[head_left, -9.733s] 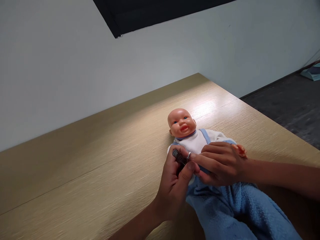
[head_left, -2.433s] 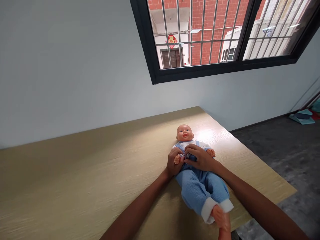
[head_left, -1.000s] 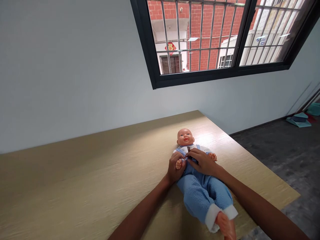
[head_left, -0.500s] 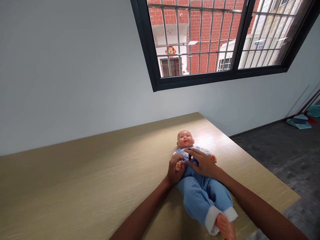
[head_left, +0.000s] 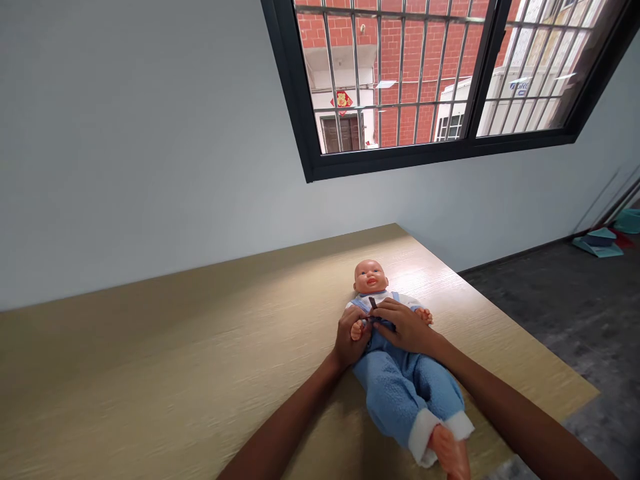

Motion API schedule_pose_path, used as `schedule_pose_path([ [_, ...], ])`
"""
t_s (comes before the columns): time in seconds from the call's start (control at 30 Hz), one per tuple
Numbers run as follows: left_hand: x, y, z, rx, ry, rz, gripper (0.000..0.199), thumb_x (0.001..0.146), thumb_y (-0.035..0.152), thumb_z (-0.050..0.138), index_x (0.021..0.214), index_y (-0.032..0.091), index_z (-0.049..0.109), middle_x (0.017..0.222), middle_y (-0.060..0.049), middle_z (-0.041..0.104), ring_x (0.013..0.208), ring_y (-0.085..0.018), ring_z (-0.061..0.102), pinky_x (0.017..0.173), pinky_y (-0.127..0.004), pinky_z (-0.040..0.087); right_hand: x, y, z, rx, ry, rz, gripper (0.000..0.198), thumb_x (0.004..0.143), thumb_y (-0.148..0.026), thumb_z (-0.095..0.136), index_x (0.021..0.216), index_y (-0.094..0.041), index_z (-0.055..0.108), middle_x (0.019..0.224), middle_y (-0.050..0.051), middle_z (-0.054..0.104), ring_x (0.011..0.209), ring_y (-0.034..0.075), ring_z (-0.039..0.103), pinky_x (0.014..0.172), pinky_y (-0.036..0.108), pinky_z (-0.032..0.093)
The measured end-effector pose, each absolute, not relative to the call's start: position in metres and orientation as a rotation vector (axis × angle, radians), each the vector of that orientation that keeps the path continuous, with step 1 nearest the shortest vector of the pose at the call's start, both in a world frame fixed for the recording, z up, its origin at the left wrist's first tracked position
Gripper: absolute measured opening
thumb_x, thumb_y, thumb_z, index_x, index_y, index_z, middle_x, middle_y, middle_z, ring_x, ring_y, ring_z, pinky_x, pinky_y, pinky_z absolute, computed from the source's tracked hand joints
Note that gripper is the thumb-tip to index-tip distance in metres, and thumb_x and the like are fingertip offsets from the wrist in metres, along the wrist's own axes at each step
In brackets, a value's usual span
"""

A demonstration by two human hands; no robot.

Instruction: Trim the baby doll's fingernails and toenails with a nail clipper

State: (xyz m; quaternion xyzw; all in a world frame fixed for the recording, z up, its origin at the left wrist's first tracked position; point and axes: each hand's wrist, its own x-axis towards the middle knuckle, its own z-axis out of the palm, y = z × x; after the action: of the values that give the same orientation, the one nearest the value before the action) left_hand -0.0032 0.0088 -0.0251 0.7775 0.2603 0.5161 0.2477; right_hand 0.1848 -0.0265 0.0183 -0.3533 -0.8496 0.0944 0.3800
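The right hand [head_left: 404, 327] is at the belly and lower chest of the doll [head_left: 393, 359], with its bent fingers [head_left: 388, 308] together and the thumb tucked below them. The gap between thumb and fingers is narrow. A dark strip [head_left: 373, 303], brown and strap-like, shows at the ends of these fingers; whether they truly pinch it I cannot tell, because its lower part is hidden.

The strip is on the chest side of the doll, just beside the right fingertips and toward the left hand [head_left: 349, 337]. Its long axis runs roughly toward the doll's head [head_left: 371, 277], with the upper end leaning a little to the left. Whether it lies flat or stands up is not clear. Of the two hands, the right one is nearer to the visible part.

The left hand is curled around the doll's wrist on that side, and the little plastic hand [head_left: 357, 330] comes out above it. The fingertips of the two hands nearly meet.

The doll lies on its back, head away from the person, in blue dungarees [head_left: 393, 387] with white cuffs [head_left: 424, 437] and a white shirt [head_left: 411, 303]. Its other plastic hand [head_left: 425, 316] rests just beyond the right hand. Under it is a wood-grain table [head_left: 175, 373]; farther are a pale wall [head_left: 150, 133] and a barred window [head_left: 415, 73].
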Motion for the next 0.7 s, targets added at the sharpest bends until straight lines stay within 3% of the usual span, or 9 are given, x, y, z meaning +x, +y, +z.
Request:
schedule_pose_path([
  [0.17,-0.0028,0.0086,-0.0240,2.116,0.708,1.403,0.030,0.093,0.042,0.055,0.078,0.016,0.053,0.078,-0.005,0.055,0.077,-0.017,0.050,0.072,-0.030,0.040,0.1849,-0.0292,0.0189,-0.965,-2.085,0.235,0.045,0.094,-0.023,0.055,0.139,-0.024,0.050,0.130,0.011,0.059,0.118,0.023,0.060,0.103,0.041,0.054],
  [0.3,-0.0027,0.0085,-0.0237,2.113,0.702,1.404,0.029,0.093,0.041,0.055,0.079,0.016,0.054,0.078,-0.005,0.056,0.077,-0.017,0.051,0.073,-0.030,0.040,0.1852,-0.0298,0.0176,-1.003,-2.068,0.293,0.060,0.093,-0.024,0.056,0.149,-0.025,0.036,0.125,0.011,0.061,0.107,0.022,0.064,0.097,0.040,0.056],
  [0.7,-0.0025,0.0093,-0.0251,2.103,0.690,1.412,0.026,0.093,0.040,0.054,0.081,0.016,0.054,0.079,-0.004,0.056,0.078,-0.017,0.051,0.073,-0.030,0.041,0.1846,-0.0304,0.0227,-0.949,-2.092,0.297,0.050,0.093,-0.022,0.055,0.142,-0.025,0.046,0.132,0.010,0.059,0.121,0.022,0.059,0.103,0.040,0.053],
])
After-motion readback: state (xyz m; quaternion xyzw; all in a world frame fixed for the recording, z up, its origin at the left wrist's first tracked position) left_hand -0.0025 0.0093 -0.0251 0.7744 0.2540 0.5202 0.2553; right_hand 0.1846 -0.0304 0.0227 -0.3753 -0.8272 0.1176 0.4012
